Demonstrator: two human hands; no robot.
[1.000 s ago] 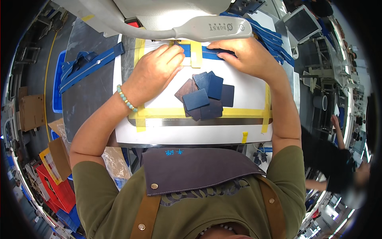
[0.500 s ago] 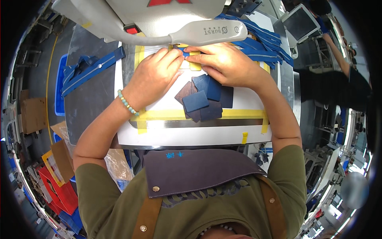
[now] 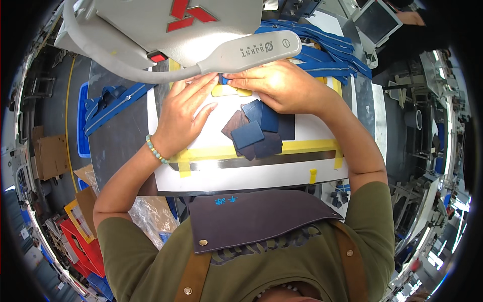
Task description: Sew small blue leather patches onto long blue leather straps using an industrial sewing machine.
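Observation:
My left hand (image 3: 183, 113) is open, fingers extended toward the machine and thumb apart, its fingertips beside a short bit of blue strip (image 3: 224, 79) and partly under the grey handle. My right hand (image 3: 276, 86) has its fingers together and closed on that strip, just above a yellow taped piece (image 3: 227, 90) on the white board (image 3: 211, 176). Below both hands lies a loose pile of navy and brown square patches (image 3: 247, 134). The grey machine handle (image 3: 250, 52) hangs over the fingertips.
Grey machine body (image 3: 126, 27) stands ahead. Blue zipper strips lie at the left (image 3: 110, 105) and back right (image 3: 332, 50). A monitor (image 3: 375, 22) is at upper right, with a co-worker's arm (image 3: 412, 18) beyond. A blue bin (image 3: 83, 141) and cardboard (image 3: 50, 156) are at left.
My right hand has moved leftward to beside my left hand. My left thumb has spread away from its fingers. The view has shifted slightly; the co-worker at right has moved toward the top.

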